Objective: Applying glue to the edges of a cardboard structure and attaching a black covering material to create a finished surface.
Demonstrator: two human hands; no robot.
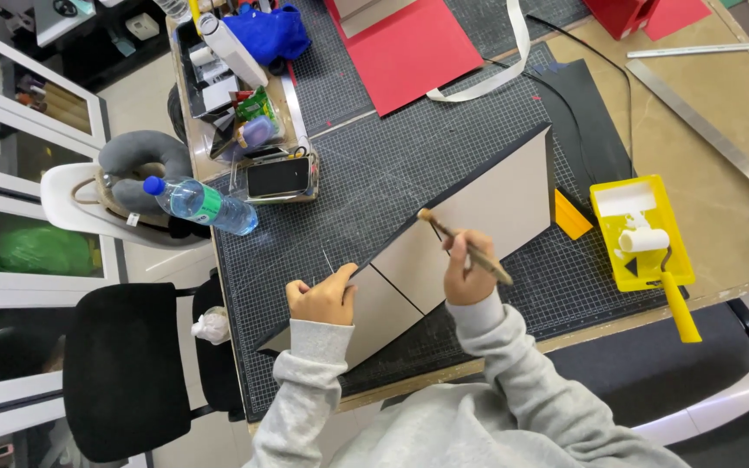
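Observation:
A long grey cardboard panel (496, 204) with black edging lies slanted across the dark cutting mat (374, 165). My left hand (322, 299) presses on the panel's near left edge, fingers curled. In my right hand (465, 273) is a thin wooden-handled brush (465, 245), its tip touching the panel near the upper edge at the middle. Both sleeves are light grey.
A yellow paint tray (604, 238) with a small white roller (645, 240) sits at the right, a yellow scraper (571, 217) beside it. Red sheets (409, 52), a metal ruler (704, 130), a water bottle (201, 205), a phone (279, 178) and a cluttered box (227, 78) lie around. Black chair (123, 373) at left.

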